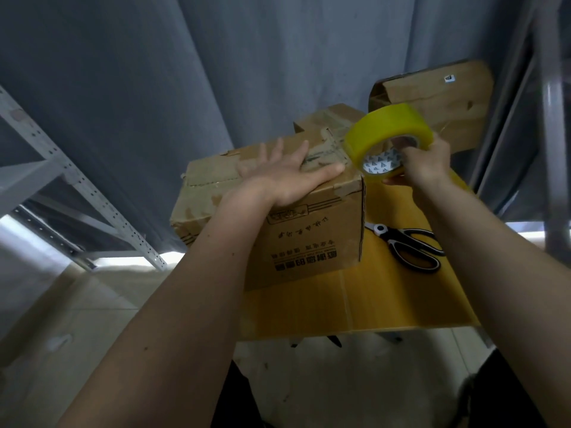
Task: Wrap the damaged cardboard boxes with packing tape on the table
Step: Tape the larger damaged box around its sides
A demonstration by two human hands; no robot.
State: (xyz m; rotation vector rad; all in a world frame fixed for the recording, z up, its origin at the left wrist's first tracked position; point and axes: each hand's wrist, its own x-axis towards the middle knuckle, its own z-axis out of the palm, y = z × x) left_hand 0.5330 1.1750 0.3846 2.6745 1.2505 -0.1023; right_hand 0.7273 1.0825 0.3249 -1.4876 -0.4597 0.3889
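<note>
The left hand (287, 174) presses flat on the worn box (272, 211) standing on the surface (401, 298), while at the box's right top corner the right hand (423, 165) grips the tape roll (383, 137), apparently laying a strip, which next needs pulling across the box top.

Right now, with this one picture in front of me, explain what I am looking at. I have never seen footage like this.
There is no machine here. A person wears a camera on the head, so you look down along both arms. The left hand lies flat on top of a worn cardboard box. The right hand grips a roll of yellowish packing tape at the box's far corner. The box stands on a yellow tabletop. Scissors lie beside the box. A second cardboard box stands farther back.
</note>
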